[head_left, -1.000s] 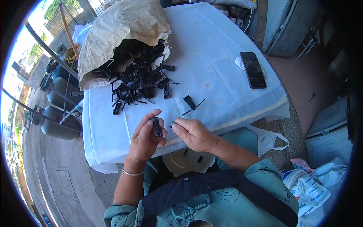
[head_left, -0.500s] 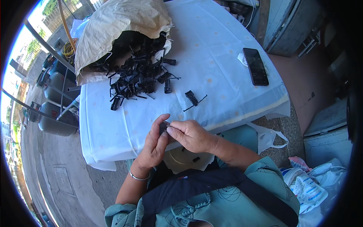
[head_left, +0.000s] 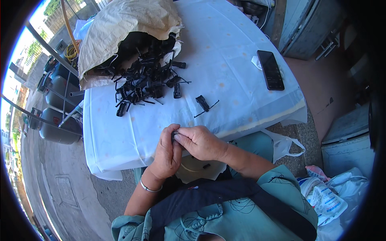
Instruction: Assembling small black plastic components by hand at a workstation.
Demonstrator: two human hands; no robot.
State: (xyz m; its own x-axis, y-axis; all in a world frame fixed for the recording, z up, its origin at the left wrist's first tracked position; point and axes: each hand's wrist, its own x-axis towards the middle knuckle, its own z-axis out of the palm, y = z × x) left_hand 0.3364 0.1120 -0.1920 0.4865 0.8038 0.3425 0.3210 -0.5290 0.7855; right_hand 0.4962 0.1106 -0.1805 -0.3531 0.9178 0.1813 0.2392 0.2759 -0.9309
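A small black plastic clip part is pinched between the two hands just off the near edge of the bench — the left hand is curled closed around it from below, and the right hand is closed over it with fingertips pressed on its top. Only a sliver of the part is seen, so its orientation cannot be told.

Because it is held over the lap and not over the white cloth-covered bench, a slip of the fingertips would probably send it down into the clothing or onto the ground. Further out, a loose black clip with a thin wire lies alone, and the heap of black plastic clips spills from the crumpled tan sack — a snagged wire could drag others off. The black phone lies near the far edge, well apart.
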